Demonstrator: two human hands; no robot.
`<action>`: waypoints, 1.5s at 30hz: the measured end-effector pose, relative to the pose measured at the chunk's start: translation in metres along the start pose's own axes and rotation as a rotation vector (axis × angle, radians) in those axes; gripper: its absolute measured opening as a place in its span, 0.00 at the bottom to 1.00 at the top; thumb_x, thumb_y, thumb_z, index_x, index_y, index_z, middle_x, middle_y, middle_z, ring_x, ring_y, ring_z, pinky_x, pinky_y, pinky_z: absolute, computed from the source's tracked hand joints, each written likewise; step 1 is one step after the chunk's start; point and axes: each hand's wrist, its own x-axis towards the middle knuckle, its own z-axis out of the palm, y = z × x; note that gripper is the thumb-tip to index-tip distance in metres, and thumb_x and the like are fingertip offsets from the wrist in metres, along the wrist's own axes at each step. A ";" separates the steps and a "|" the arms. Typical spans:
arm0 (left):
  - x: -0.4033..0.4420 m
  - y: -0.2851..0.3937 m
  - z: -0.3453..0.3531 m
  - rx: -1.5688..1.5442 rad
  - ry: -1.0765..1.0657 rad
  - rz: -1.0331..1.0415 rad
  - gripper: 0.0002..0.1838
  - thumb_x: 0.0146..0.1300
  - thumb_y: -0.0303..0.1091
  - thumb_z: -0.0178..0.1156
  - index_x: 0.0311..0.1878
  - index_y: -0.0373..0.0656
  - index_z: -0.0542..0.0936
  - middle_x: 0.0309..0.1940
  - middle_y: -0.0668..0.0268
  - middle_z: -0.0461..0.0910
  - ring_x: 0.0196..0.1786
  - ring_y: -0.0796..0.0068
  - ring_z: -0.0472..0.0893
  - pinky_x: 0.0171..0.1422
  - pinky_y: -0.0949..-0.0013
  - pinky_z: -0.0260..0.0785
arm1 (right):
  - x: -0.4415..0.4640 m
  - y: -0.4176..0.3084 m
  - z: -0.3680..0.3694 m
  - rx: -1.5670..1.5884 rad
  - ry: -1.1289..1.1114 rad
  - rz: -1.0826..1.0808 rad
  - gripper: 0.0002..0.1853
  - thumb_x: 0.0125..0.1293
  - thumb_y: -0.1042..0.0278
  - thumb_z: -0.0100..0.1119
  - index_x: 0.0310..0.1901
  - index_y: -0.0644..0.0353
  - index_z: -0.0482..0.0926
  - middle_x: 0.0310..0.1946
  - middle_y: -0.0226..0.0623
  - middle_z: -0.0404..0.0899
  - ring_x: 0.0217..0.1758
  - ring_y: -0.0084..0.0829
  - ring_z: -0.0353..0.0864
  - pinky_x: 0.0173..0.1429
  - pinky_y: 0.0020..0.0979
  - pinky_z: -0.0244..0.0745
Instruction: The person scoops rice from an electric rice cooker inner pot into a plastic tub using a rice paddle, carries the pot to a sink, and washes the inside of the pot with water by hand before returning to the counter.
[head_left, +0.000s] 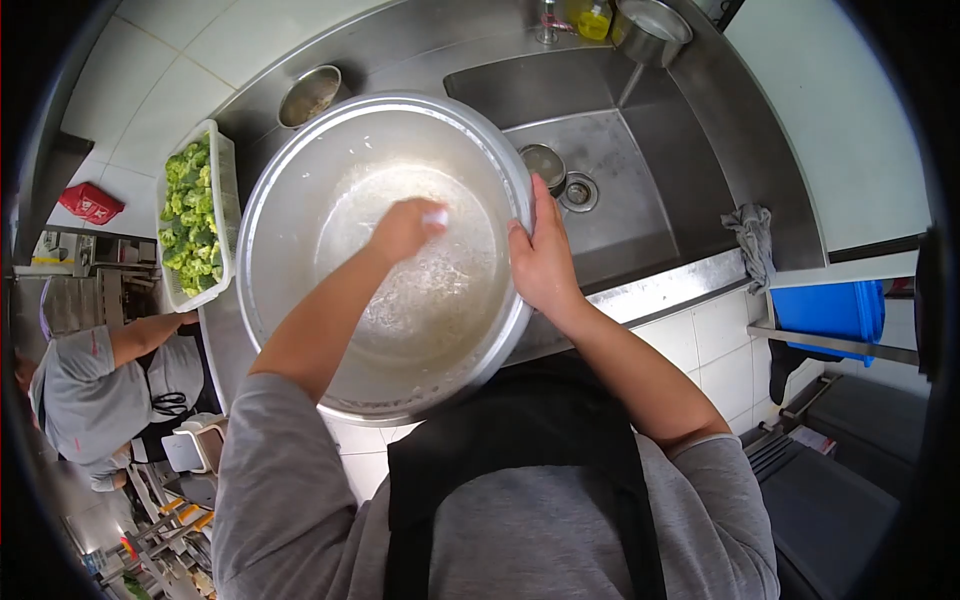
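A large, round metal basin (pixel 285 215) is tipped toward me over the near edge of the sink counter, its inside wet and streaked with whitish water. My left hand (pixel 402 230) is inside it, slightly blurred, with fingers closed around a small white thing (pixel 436 217) whose kind I cannot make out. On the basin's right side, my right hand (pixel 545 255) grips the rim, fingers on the outer wall and thumb at the edge.
A steel sink (pixel 640 200) with a small metal cup (pixel 541 160) by its drain lies to the right. At left stands a white basket (pixel 228 200) of broccoli (pixel 190 215). A metal bowl (pixel 312 97), a pot (pixel 650 35), a grey rag (pixel 750 240) and another person (pixel 90 385) are around.
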 end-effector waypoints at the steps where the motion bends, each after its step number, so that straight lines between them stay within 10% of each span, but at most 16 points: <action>1: -0.008 0.023 -0.010 -0.125 -0.117 -0.134 0.20 0.60 0.33 0.62 0.57 0.46 0.78 0.50 0.57 0.79 0.50 0.63 0.80 0.57 0.67 0.70 | 0.000 0.000 0.000 0.004 -0.003 -0.013 0.33 0.64 0.74 0.47 0.68 0.75 0.48 0.65 0.60 0.57 0.70 0.53 0.58 0.72 0.40 0.53; 8: -0.066 0.072 -0.099 -1.551 -0.059 -0.500 0.21 0.72 0.36 0.47 0.68 0.50 0.66 0.58 0.60 0.75 0.57 0.66 0.76 0.59 0.66 0.69 | 0.001 0.014 0.006 0.030 0.027 -0.050 0.33 0.64 0.74 0.48 0.69 0.69 0.50 0.66 0.59 0.57 0.70 0.51 0.59 0.73 0.39 0.53; 12: -0.097 0.085 -0.131 -1.673 0.046 -0.370 0.23 0.74 0.37 0.41 0.69 0.43 0.62 0.59 0.54 0.74 0.57 0.65 0.76 0.60 0.70 0.69 | 0.002 0.012 0.006 -0.001 0.034 -0.065 0.31 0.65 0.75 0.48 0.69 0.69 0.52 0.66 0.59 0.58 0.71 0.50 0.58 0.73 0.38 0.52; 19: -0.144 0.061 -0.129 -1.557 0.246 -0.268 0.21 0.73 0.42 0.44 0.64 0.42 0.66 0.57 0.56 0.75 0.55 0.68 0.77 0.56 0.72 0.72 | 0.003 0.027 0.006 -0.144 0.093 -0.104 0.30 0.65 0.75 0.49 0.68 0.69 0.56 0.66 0.54 0.60 0.70 0.46 0.60 0.72 0.37 0.54; 23: -0.171 0.013 -0.098 0.205 0.375 0.026 0.15 0.65 0.35 0.55 0.54 0.44 0.76 0.45 0.57 0.77 0.49 0.59 0.78 0.51 0.61 0.73 | 0.002 0.023 0.007 -0.162 0.168 -0.192 0.27 0.62 0.77 0.49 0.65 0.64 0.64 0.63 0.50 0.62 0.68 0.45 0.62 0.70 0.38 0.58; 27: -0.195 0.029 -0.111 0.027 0.341 -0.038 0.15 0.59 0.33 0.60 0.51 0.47 0.77 0.47 0.56 0.74 0.48 0.55 0.78 0.51 0.57 0.73 | -0.006 -0.002 0.005 -0.390 0.206 -0.329 0.23 0.60 0.80 0.48 0.59 0.63 0.71 0.63 0.49 0.61 0.66 0.46 0.63 0.68 0.38 0.60; 29: -0.198 0.009 -0.106 0.288 -0.069 -0.298 0.15 0.59 0.33 0.61 0.50 0.54 0.78 0.49 0.60 0.70 0.46 0.54 0.77 0.50 0.57 0.72 | -0.012 -0.004 0.005 -0.440 0.220 -0.352 0.22 0.60 0.80 0.48 0.58 0.64 0.72 0.63 0.49 0.61 0.66 0.47 0.63 0.68 0.38 0.60; 32: -0.211 0.033 -0.121 0.051 0.406 0.037 0.15 0.58 0.33 0.61 0.50 0.53 0.78 0.50 0.60 0.70 0.45 0.55 0.78 0.49 0.57 0.73 | -0.009 -0.008 0.006 -0.472 0.262 -0.382 0.20 0.60 0.81 0.47 0.56 0.64 0.73 0.64 0.49 0.60 0.66 0.47 0.63 0.68 0.39 0.60; 34: -0.214 0.018 -0.115 -0.004 0.356 0.005 0.15 0.59 0.34 0.60 0.50 0.54 0.78 0.49 0.59 0.71 0.46 0.55 0.79 0.49 0.57 0.73 | -0.015 -0.007 0.008 -0.461 0.272 -0.381 0.20 0.60 0.81 0.46 0.55 0.64 0.74 0.64 0.49 0.60 0.66 0.47 0.63 0.68 0.39 0.60; 36: -0.216 0.007 -0.112 0.231 -0.175 -0.270 0.16 0.59 0.35 0.61 0.51 0.55 0.78 0.47 0.59 0.73 0.46 0.56 0.79 0.50 0.57 0.72 | -0.014 -0.009 0.006 -0.507 0.256 -0.358 0.19 0.61 0.81 0.46 0.54 0.64 0.74 0.64 0.49 0.61 0.66 0.48 0.62 0.68 0.40 0.60; 40: -0.221 0.016 -0.122 -0.010 0.393 0.111 0.20 0.59 0.36 0.61 0.56 0.57 0.75 0.51 0.60 0.74 0.46 0.56 0.79 0.50 0.57 0.72 | -0.016 -0.005 0.008 -0.548 0.271 -0.374 0.19 0.60 0.81 0.47 0.54 0.64 0.75 0.63 0.50 0.62 0.65 0.48 0.64 0.67 0.41 0.61; 45: -0.222 0.002 -0.114 -0.182 0.150 0.046 0.23 0.59 0.33 0.59 0.59 0.53 0.73 0.50 0.59 0.76 0.46 0.53 0.79 0.52 0.55 0.71 | -0.041 -0.059 0.034 -1.081 0.163 -0.562 0.20 0.56 0.81 0.53 0.53 0.63 0.75 0.61 0.47 0.65 0.61 0.47 0.68 0.64 0.42 0.65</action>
